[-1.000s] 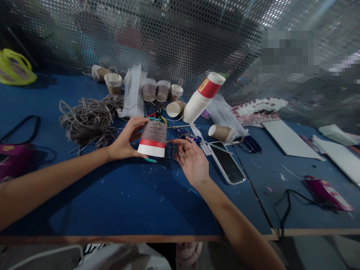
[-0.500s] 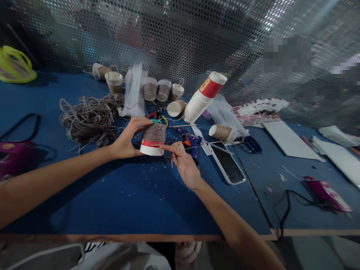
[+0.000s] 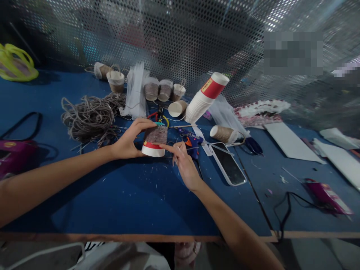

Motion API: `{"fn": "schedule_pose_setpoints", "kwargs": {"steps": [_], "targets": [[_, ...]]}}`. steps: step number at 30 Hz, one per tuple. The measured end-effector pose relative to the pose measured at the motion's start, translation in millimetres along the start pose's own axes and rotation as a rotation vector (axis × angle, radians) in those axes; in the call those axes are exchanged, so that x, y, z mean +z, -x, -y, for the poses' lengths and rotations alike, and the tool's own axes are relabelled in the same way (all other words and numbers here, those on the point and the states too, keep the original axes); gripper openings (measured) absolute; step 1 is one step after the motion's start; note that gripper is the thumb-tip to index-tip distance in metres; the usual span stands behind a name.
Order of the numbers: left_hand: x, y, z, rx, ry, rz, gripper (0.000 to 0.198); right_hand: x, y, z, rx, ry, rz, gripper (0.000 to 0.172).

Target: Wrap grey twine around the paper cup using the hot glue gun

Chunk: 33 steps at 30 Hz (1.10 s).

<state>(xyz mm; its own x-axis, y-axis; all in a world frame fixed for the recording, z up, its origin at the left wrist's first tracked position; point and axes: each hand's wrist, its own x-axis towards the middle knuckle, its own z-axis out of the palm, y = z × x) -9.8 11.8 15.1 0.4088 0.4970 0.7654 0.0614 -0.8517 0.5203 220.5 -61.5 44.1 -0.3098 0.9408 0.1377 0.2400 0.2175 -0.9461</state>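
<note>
My left hand grips an upside-down paper cup, thumb near its rim and fingers over its base. Grey-brown cord is wound around the upper part of the cup; a red band and white rim show below. Something teal lies at the top, by the fingertips. My right hand is at the cup's right side, index finger reaching to the red band and the other fingers curled in. Whatever those curled fingers hold, if anything, is too small to tell. Behind it lies a blue glue gun with an orange trigger.
A heap of grey cord lies left. Behind are several cord-wrapped cups, clear plastic strips and a leaning stack of paper cups. A phone lies right, with white boards and a purple pouch beyond.
The cup has turned slightly in my left hand. My right index fingertip has drawn back from the front of the red band to its right edge. The view has shifted slightly.
</note>
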Motion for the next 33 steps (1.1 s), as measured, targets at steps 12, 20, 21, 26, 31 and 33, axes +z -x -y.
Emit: {"fn": "schedule_pose_setpoints", "kwargs": {"steps": [12, 20, 21, 26, 31, 33], "targets": [[-0.4, -1.4, 0.0, 0.024, -0.024, 0.012, 0.074, 0.7, 3.8, 7.7, -0.067, 0.100, 0.000, 0.047], [0.9, -2.9, -1.1, 0.020, -0.062, 0.029, 0.072, 3.3, 6.5, 12.3, -0.102, 0.162, 0.035, 0.051], [0.8, -3.5, -1.4, 0.028, -0.070, 0.029, 0.071, 3.6, 6.7, 12.2, -0.096, 0.173, 0.042, 0.052], [-0.6, -4.9, -2.1, 0.002, -0.080, 0.056, 0.069, 4.1, 7.7, 11.9, -0.108, 0.199, 0.054, 0.054], [-0.8, -2.6, -1.6, -0.060, -0.033, 0.065, 0.069, 2.8, 8.0, 12.5, -0.114, 0.235, 0.050, 0.052], [-0.3, -1.4, -1.6, -0.076, -0.004, 0.051, 0.069, 2.2, 7.8, 11.7, -0.100, 0.227, 0.046, 0.051]]}}
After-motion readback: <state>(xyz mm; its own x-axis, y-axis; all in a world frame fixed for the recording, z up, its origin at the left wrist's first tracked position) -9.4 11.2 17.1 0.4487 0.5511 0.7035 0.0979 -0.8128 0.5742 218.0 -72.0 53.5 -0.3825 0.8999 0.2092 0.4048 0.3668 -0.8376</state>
